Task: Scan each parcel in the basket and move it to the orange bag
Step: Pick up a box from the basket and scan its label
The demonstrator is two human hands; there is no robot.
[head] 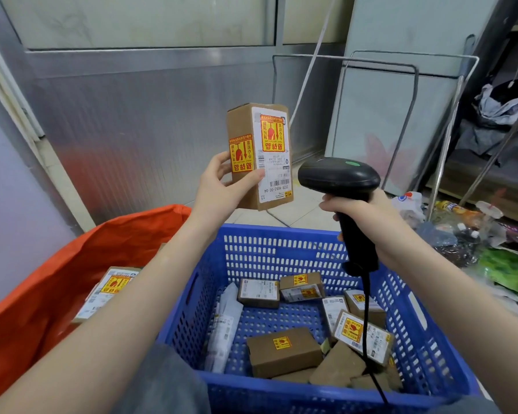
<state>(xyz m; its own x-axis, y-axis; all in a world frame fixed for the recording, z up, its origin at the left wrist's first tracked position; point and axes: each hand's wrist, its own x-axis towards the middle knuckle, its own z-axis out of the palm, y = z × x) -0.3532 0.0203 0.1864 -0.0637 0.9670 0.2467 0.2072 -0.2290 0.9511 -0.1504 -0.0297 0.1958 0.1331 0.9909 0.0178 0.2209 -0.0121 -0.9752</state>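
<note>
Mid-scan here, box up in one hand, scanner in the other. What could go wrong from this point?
The left hand pinches the raised box only at its lower edge; that grip may slip, and yellow stickers cover part of its label. The scanner cable hangs into the blue basket and could snag parcels.

**What I can actually read on this box**

So the tall brown cardboard parcel (259,156) I've got in my left hand (222,186) is upside down to me. Its white shipping label (274,174) shows "2028 H062-00 04" near a barcode; the rest of the print is too small. Two yellow-and-red fragile stickers (272,133) sit on it, big characters reading 易碎品, flipped. Same yellow stickers show on the brown boxes down in the blue plastic basket (281,243), but their label text is too tiny to read.
</note>
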